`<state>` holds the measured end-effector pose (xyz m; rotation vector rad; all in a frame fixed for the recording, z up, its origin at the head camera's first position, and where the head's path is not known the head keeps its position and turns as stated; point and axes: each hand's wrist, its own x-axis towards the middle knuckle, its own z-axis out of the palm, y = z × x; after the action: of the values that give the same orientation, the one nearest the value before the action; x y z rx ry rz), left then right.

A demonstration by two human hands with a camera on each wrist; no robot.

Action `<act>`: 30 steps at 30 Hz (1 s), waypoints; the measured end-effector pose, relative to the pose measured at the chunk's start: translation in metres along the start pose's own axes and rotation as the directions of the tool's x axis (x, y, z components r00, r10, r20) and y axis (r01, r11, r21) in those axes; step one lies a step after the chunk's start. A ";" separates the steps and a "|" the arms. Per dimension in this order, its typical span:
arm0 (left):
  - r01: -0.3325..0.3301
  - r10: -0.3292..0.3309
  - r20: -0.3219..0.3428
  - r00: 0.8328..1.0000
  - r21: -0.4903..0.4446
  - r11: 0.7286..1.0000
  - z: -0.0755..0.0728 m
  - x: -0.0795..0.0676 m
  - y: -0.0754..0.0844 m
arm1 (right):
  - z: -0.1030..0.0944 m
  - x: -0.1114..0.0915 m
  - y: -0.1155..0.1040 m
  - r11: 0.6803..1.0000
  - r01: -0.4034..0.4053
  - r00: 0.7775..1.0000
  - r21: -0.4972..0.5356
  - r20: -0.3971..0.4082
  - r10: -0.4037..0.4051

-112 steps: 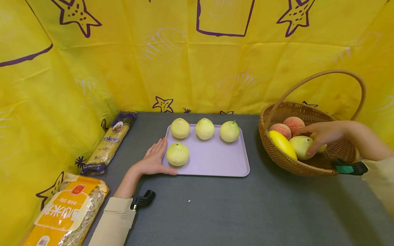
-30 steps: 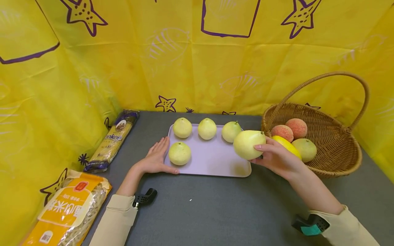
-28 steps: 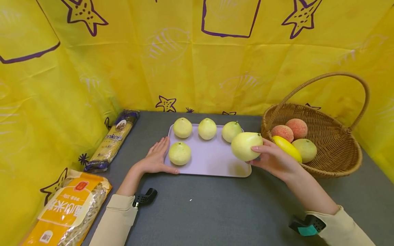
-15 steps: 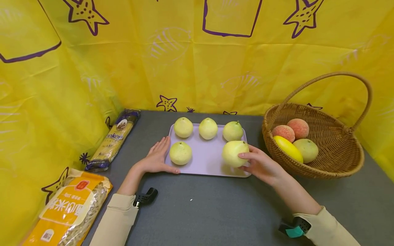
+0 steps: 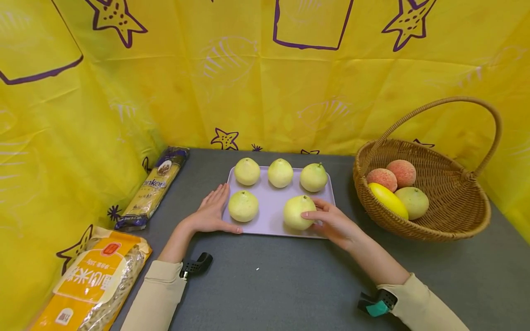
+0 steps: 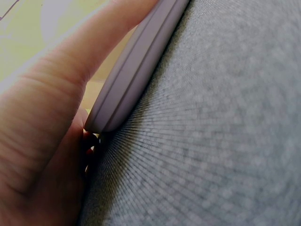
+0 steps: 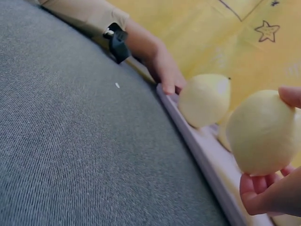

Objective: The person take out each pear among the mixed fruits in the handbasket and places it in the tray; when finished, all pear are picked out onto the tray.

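My right hand (image 5: 332, 222) holds a pale yellow-green pomelo (image 5: 297, 213) over the front middle of the lilac tray (image 5: 269, 220). In the right wrist view the thumb lies on one side of that pomelo (image 7: 261, 134) and the fingers curl under the other. Three similar pomelos (image 5: 280, 173) line the tray's back edge, and one more pomelo (image 5: 243, 206) sits at its front left. My left hand (image 5: 209, 214) lies at the tray's left front corner, fingers straight along the side and thumb along the front rim. The left wrist view shows the thumb against the tray's rim (image 6: 124, 80).
A wicker basket (image 5: 451, 216) with a tall handle stands at the right, holding two peaches (image 5: 382, 179), a bright yellow oblong fruit (image 5: 388, 201) and a green-yellow fruit (image 5: 413, 202). Two noodle packs lie at the left, one blue-ended pack (image 5: 155, 188) and one orange pack (image 5: 93, 276).
My right hand has taken a pomelo from the basket and carried it left and down, from the tray's right edge to its front middle. My left hand has stayed at the tray's corner.
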<state>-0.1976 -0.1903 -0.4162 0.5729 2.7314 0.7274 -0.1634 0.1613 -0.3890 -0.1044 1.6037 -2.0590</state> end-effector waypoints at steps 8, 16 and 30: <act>0.001 -0.001 0.001 1.000 -0.005 1.000 -0.001 -0.001 0.002 | 0.009 0.016 0.009 1.000 0.018 1.000 -0.004 -0.011 -0.018; 0.002 -0.002 -0.002 1.000 -0.005 1.000 -0.001 -0.001 0.002 | 0.015 0.026 0.013 0.997 0.065 0.998 -0.037 -0.002 -0.066; -0.005 0.005 -0.007 1.000 -0.011 1.000 0.000 -0.001 0.000 | 0.022 0.035 0.016 0.990 0.064 0.997 -0.122 -0.024 -0.068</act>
<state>-0.1968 -0.1906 -0.4158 0.5760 2.7319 0.7461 -0.1794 0.1233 -0.4063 -0.1746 1.7647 -2.0189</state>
